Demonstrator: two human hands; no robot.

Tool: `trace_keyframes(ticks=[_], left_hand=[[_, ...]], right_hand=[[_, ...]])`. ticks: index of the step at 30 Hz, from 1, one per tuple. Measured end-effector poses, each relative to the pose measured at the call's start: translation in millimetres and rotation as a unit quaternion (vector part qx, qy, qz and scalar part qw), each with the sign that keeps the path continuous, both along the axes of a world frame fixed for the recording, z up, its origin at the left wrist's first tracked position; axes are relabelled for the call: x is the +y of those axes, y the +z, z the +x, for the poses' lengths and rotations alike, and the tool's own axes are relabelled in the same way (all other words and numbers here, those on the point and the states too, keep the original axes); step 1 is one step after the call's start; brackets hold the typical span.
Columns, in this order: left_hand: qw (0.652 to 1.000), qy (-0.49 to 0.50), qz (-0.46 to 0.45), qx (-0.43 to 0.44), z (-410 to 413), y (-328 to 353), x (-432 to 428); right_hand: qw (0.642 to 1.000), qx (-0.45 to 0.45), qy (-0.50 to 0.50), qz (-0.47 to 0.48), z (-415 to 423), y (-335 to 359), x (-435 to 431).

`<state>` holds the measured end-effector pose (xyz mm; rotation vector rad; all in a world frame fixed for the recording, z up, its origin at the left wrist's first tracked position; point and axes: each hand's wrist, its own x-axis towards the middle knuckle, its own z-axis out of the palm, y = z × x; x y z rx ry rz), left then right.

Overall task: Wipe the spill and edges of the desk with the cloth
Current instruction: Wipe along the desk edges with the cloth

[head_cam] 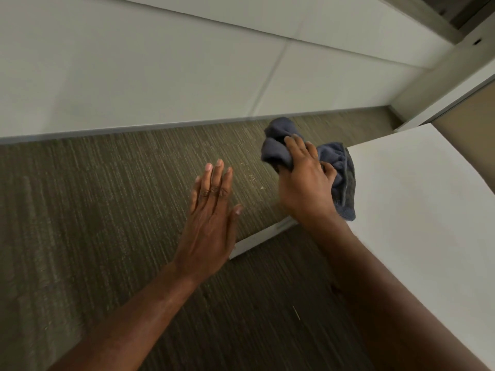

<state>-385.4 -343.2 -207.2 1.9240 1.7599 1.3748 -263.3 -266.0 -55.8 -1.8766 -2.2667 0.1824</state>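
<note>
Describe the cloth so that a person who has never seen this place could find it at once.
Find the white desk on the right, above the striped carpet. At its left edge, the right hand grips the cloth. It is a dark blue-grey, bunched towel, the only dark, soft thing against the pale desk.

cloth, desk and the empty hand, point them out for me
cloth (341, 167), head view, on the grey folds right of the knuckles
desk (417, 188), head view, on the bare white top
left hand (211, 218), head view, on the back of the hand
</note>
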Motion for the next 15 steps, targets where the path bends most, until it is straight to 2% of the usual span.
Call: trace_keyframes(ticks=[2,3,5,7,9,11,15], left_hand=[[1.0,0.006,0.003,0.003,-0.4,1.7,-2.4],[1.0,0.009,0.003,0.005,-0.6,2.5,-3.2],[1.0,0.017,0.006,0.01,0.2,3.5,-3.7],[1.0,0.025,0.009,0.015,2.1,4.1,-4.3],[0.999,0.028,0.013,0.02,5.9,5.2,-5.4],[0.999,0.025,0.014,0.021,10.2,7.6,-6.8],[0.999,0.02,0.014,0.024,17.1,14.5,-10.5]], right_hand=[[0.989,0.128,-0.07,-0.035,5.3,14.1,6.0],[0.967,0.222,-0.113,-0.05,10.1,22.8,6.4],[0.889,0.413,-0.191,-0.058,24.0,41.3,3.8],[0.806,0.536,-0.248,-0.04,39.7,56.3,-1.1],[0.743,0.602,-0.291,-0.008,56.4,67.7,-9.5],[0.696,0.65,-0.304,0.011,70.5,74.7,-22.1],[0.64,0.722,-0.261,0.012,91.3,79.0,-51.8]])
